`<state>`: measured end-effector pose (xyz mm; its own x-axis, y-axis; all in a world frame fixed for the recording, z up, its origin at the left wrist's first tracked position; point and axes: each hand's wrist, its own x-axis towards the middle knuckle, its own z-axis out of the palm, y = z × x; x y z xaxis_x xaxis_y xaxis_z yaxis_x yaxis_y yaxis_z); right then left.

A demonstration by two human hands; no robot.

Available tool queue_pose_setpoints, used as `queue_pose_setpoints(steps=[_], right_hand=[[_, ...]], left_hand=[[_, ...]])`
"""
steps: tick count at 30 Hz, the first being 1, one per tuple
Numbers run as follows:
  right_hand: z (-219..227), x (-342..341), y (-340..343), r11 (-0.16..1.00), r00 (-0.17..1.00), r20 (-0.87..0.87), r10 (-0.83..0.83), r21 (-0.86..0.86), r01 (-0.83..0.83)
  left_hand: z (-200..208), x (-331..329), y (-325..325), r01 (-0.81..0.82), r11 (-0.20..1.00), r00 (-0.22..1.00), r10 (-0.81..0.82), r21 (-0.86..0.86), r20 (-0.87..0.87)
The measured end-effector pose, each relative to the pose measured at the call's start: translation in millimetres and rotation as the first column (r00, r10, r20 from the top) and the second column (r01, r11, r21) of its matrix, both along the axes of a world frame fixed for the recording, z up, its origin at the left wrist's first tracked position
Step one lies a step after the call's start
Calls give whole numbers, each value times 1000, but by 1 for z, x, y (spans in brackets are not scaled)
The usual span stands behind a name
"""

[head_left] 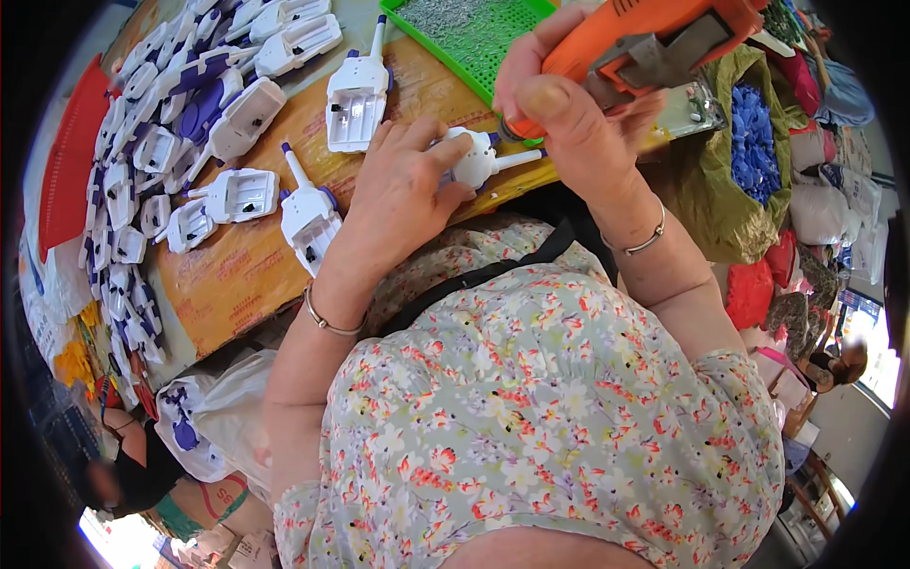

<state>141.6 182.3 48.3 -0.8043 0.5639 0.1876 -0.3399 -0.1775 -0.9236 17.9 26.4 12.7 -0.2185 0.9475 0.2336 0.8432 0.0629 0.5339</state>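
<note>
Left hand (403,185) pins white plastic part (474,156) at frame centre; right hand (559,114) grips orange power screwdriver (630,38). Keep bit square, part flat on tabletop (237,270).

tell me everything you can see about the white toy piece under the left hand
The white toy piece looks like moulded plastic: a rounded body with small dark holes and a thin stem pointing right with a purple tip. It lies on its side on the brown cardboard-covered table. The left hand presses down on it, and the orange power screwdriver in the right hand meets it from above.
</note>
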Motion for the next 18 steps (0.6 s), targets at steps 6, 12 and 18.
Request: queue_pose_setpoints(steps=[6, 12, 18], right_hand=[[17, 3, -10, 969, 988, 113, -106, 236, 77], [-8, -11, -6, 823, 972, 30, -233, 539, 181], [-23, -24, 0, 825, 960, -278, -37, 534, 187]], left_hand=[[-3, 0, 1, 9, 1000, 1000, -9, -8, 0], [-3, 1, 0, 5, 1000, 1000, -6, -9, -23], [-5, 1, 0, 8, 1000, 999, -7, 19, -37]])
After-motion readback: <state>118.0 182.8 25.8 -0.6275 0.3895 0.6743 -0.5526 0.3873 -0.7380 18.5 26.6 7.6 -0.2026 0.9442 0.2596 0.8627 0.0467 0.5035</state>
